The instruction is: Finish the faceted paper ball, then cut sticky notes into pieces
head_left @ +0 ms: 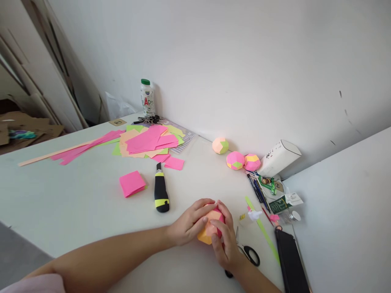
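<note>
Between my two hands is a faceted paper ball (210,228) in orange, peach and pink. My left hand (190,223) wraps its left and upper side, with the fingertips on top. From the right, my right hand (226,240) grips it, fingers bent over the upper and front faces. Partly under my right hand lie scissors (252,255) with black handles. A small glue bottle (249,218) with a white cap lies just beyond that hand. To the left rests a black and yellow utility knife (161,191), near a stack of pink paper squares (132,184).
Several loose coloured paper sheets (149,140) and long strips (82,148) cover the back left, near a white bottle (148,97). Finished-looking paper balls (235,160) sit by the wall. Pens (258,191), a white box (279,158), a green strip (267,236) and a black case (291,260) line the right.
</note>
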`<action>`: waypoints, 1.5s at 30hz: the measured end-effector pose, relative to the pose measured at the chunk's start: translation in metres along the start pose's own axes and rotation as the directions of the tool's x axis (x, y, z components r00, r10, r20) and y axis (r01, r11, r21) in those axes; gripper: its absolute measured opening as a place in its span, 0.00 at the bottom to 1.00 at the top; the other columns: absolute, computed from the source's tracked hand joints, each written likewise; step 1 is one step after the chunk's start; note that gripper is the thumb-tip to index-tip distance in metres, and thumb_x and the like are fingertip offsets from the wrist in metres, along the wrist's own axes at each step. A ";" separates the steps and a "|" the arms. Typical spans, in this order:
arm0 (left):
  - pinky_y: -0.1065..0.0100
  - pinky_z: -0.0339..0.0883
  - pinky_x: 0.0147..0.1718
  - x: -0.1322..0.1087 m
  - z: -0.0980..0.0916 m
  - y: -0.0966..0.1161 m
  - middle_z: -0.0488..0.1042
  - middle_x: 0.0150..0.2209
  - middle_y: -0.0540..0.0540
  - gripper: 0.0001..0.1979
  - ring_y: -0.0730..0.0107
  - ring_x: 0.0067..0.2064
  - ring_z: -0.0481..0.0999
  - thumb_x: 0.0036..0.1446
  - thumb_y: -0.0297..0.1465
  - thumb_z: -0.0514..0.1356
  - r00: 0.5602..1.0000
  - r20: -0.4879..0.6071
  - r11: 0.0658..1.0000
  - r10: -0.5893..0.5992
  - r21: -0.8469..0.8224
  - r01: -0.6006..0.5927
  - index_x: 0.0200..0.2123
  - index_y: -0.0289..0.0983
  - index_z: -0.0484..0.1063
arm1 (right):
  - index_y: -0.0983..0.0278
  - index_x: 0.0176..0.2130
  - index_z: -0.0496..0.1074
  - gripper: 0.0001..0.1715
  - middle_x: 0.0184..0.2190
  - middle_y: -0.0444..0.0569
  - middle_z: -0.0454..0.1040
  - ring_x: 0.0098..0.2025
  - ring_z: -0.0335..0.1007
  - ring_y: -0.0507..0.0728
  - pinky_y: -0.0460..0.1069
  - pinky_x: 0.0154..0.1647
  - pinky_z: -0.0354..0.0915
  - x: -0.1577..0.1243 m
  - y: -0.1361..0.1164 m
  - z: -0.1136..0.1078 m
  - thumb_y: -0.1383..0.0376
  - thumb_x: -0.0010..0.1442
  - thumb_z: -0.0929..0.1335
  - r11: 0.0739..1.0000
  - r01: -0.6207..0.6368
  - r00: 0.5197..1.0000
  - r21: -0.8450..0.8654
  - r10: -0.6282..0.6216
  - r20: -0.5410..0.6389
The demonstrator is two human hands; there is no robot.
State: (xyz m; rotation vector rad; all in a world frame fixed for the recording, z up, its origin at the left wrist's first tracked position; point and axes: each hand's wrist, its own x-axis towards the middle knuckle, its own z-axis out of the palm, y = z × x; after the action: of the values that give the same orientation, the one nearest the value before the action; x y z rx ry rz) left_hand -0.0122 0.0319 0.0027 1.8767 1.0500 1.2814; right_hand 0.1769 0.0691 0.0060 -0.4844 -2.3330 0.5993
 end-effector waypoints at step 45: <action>0.52 0.60 0.59 0.001 0.000 0.002 0.61 0.58 0.39 0.22 0.55 0.59 0.63 0.70 0.40 0.42 0.999 -0.030 0.996 0.038 -0.078 -0.040 0.62 0.42 0.57 | 0.63 0.60 0.53 0.24 0.64 0.59 0.48 0.66 0.48 0.65 0.64 0.62 0.56 0.001 0.002 0.003 0.66 0.65 0.58 0.995 -0.018 0.999 0.094 0.021 -0.037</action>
State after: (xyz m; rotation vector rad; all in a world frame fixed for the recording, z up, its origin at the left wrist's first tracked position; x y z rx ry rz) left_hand -0.0116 0.0321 0.0051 1.8332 0.9674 1.3555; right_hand 0.1748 0.0707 0.0032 -0.4718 -2.2558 0.6994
